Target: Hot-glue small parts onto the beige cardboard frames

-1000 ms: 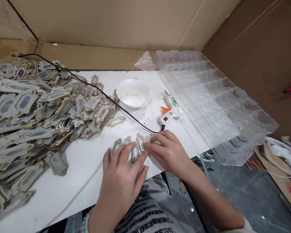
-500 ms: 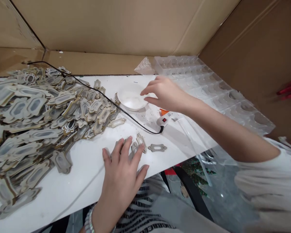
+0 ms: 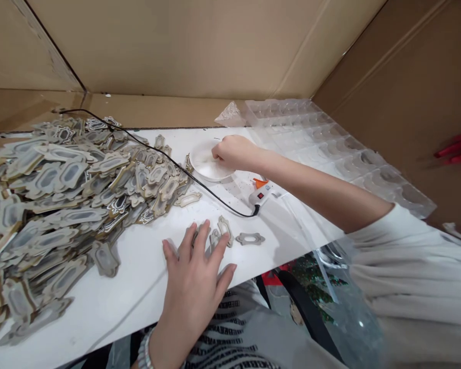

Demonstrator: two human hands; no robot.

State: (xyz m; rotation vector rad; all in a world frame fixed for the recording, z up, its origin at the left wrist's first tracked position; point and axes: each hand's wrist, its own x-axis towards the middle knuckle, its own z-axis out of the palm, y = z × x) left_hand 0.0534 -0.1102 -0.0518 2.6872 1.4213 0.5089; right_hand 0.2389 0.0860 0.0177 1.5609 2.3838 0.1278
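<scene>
My left hand (image 3: 195, 271) lies spread on the white table, its fingers over and beside a few small frame-shaped plaques (image 3: 225, 231). One more plaque (image 3: 250, 239) lies flat just right of them. My right hand (image 3: 232, 152) reaches into a white bowl (image 3: 205, 172), fingers bent and pinched together inside its rim. What the fingertips touch is hidden. In front of the bowl rests a white glue gun (image 3: 260, 197) with a red switch and an orange part, partly under my right forearm.
A large heap of ornate plaques (image 3: 61, 205) covers the left of the table (image 3: 138, 287). A black cord (image 3: 176, 160) crosses it to the glue gun. Clear plastic trays (image 3: 341, 148) and a bag of tiny clear pieces (image 3: 230, 114) stand at the back. Cardboard walls (image 3: 200, 46) enclose the table.
My right hand has moved down and slightly left into the bowl, and its fingers have closed together. My left hand stays put. The view has shifted slightly.
</scene>
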